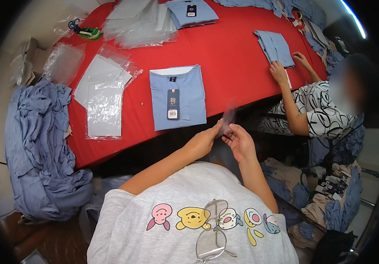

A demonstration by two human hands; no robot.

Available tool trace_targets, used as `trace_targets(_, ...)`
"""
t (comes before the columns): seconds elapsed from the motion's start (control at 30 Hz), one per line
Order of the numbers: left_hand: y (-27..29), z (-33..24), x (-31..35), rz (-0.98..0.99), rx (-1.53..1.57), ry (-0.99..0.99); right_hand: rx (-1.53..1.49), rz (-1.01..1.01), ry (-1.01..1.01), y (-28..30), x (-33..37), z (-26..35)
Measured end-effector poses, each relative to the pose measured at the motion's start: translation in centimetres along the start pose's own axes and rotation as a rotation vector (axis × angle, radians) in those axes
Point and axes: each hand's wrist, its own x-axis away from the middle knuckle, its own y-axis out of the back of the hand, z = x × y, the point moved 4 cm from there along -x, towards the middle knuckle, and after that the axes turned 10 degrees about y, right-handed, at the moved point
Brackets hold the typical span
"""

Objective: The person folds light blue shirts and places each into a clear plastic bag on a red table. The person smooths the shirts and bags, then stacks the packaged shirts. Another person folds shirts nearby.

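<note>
A thin clear plastic bag (230, 112) stands upright between my hands, just off the table's front edge. My left hand (207, 140) holds it from the left side, its fingers partly hidden. On the right, the fingers of my right hand (241, 141) pinch the bag's lower part. Left of my hands lies a folded light-blue shirt (158, 99) on the red-covered table, its neckline toward the far side. A dark hang tag (173, 104) rests on the shirt's front. Farther left are white boards in clear bags (104, 105), overlapping each other.
Across the table's right side, a co-worker's hands (279, 72) touch a folded blue shirt (272, 44). Clear bags (141, 24) and another folded tagged shirt (202, 15) lie at the back. A green tape dispenser (88, 33) sits back left. Blue garments (40, 149) hang at the left edge.
</note>
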Motion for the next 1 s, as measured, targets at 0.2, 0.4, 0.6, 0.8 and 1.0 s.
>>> trace_targets(0.2,-1.6,5.7,2.2,-0.071,-0.264,-0.022,0.084,0.151,0.082,2.2,-1.0,3.7)
trace_targets(0.4,-1.1,7.4,5.6,0.116,0.521,0.025,0.244,0.630,0.146,-1.5,0.8,4.0)
trace_targets(0.6,7.2,2.9,5.4,-0.279,0.678,-0.158,0.166,0.919,-0.141,-4.0,2.5,5.0)
trace_targets(0.8,9.0,-2.0,4.1,-0.239,0.102,-0.328,0.245,1.023,-0.125,-5.9,3.7,5.8)
trace_targets(1.0,6.1,4.3,5.0,0.006,0.807,0.010,0.266,1.052,0.208,-5.1,4.0,5.4)
